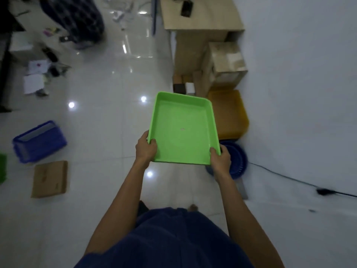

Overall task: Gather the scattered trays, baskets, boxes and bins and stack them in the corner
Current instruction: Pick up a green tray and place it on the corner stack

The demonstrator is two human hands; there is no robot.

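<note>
View: head camera, looking down past the wearer's dark blue clothing.
Held item: shallow rectangular bright-green plastic tray [183,130], carried level above the floor in front of the body, long axis running toward 12 o'clock, nothing inside it.
Left hand [145,149]: grips the tray's near-left corner, at 8 o'clock of the tray. The thumb is curled over the rim onto the inner wall; the other fingers pass beneath and are hidden.
Right hand [221,161]: grips the near-right corner, at 4 o'clock of the tray. The thumb is hooked over the rim; the fingers wrap underneath.
Yellow rectangular plastic bin [229,115]: on the floor against the white wall [299,74], at 2 o'clock of the tray, partly covered by the tray's right edge.
Round dark-blue ribbed plastic basket [238,161]: on the floor at 4 o'clock of the tray, just near-side of the yellow bin.
Taped brown cardboard carton [226,62]: at 1 o'clock, beyond the yellow bin, beside a light wooden desk [201,14].
Blue rectangular plastic basket [38,142]: on the glossy white tiled floor [106,84] at 9 o'clock, well apart from the tray.
Flat brown cardboard box [50,178]: at 8 o'clock, just near-side of the blue rectangular basket.
Black cable [289,176]: on the floor at 4 o'clock, along the wall base.
</note>
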